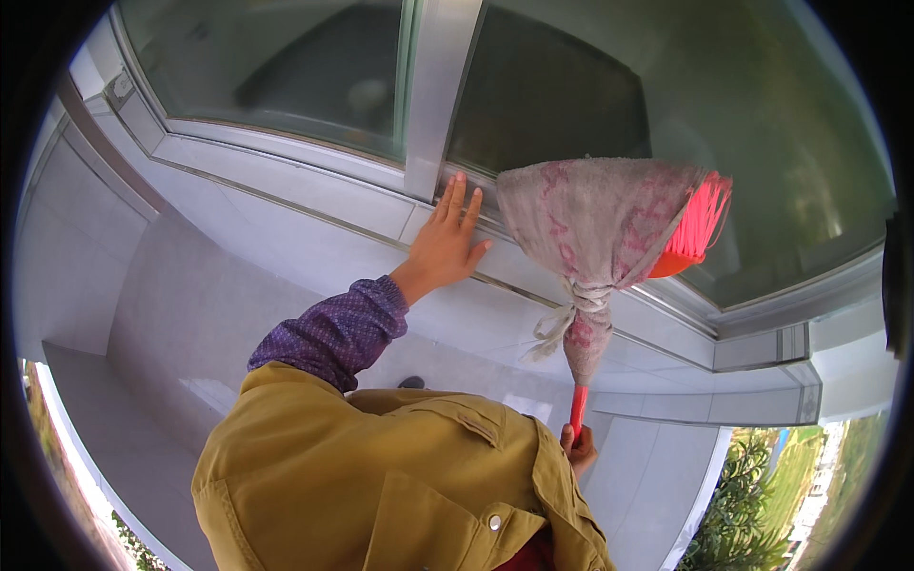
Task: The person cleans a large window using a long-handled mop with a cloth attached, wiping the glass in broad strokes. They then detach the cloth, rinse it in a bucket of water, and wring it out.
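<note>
My left hand (446, 240) rests with outstretched fingers on the window's lower frame, just beside the upright metal bar. Nothing is in it. My right hand (580, 451) is wrapped round the red handle of a broom (578, 411). A grey cloth (595, 214) with faded pink marks covers most of the broom head and is knotted round its neck. Pink bristles (705, 214) stick out at the right side of the cloth. The wrapped head is up in front of the right window pane (771, 133); whether it touches the glass I cannot tell.
A metal-framed window (440, 86) spans the far side, with another pane (286, 67) at the left. Below it runs a pale tiled ledge (286, 205). Grey floor (205, 305) lies beneath. Green plants (738, 495) show beyond a low wall at the lower right.
</note>
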Tool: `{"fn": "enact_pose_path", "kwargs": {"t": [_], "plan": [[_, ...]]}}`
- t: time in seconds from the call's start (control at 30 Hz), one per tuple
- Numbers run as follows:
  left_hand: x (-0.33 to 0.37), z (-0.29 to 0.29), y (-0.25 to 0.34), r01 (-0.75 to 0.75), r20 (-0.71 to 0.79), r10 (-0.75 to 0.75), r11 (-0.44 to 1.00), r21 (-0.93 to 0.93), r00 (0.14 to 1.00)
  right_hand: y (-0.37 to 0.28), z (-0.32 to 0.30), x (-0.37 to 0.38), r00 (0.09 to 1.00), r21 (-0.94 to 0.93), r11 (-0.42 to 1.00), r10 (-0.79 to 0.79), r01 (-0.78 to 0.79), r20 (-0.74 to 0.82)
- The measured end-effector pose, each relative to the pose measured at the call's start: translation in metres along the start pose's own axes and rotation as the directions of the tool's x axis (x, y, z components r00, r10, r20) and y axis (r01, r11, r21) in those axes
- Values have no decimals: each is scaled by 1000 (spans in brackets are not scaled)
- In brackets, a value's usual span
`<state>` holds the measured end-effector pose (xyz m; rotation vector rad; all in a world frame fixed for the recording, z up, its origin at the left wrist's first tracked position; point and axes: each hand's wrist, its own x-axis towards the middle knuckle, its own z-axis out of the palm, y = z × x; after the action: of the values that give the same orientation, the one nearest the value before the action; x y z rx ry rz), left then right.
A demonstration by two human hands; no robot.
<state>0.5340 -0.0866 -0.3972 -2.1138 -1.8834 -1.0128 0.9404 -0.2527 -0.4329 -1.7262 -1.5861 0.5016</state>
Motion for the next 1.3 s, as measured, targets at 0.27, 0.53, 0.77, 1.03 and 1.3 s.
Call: {"fn": "enact_pose_path", "kwargs": {"t": [0.27, 0.53, 0.77, 1.03, 1.3], "plan": [[2, 13, 23, -15, 14, 16, 997, -75, 1000, -27, 4, 13, 997, 135, 991, -8, -1, 71], [1, 9, 17, -13, 17, 14, 997, -70, 1000, -83, 48, 69, 943, -203, 926, -285, 317, 172], [-6, 1, 12, -11, 44, 13, 999, -44, 999, -14, 6, 49, 986, -469, 867, -162, 166, 48], [-2, 9, 20, -20, 86, 26, 998, -65, 996, -47, 12, 45, 978, -405, 891, -204, 205, 45], [-3, 1, 7, 18, 139, -20, 1000, 14, 990, -56, 5, 62, 978, -444, 875, -208, 192, 13]]}}
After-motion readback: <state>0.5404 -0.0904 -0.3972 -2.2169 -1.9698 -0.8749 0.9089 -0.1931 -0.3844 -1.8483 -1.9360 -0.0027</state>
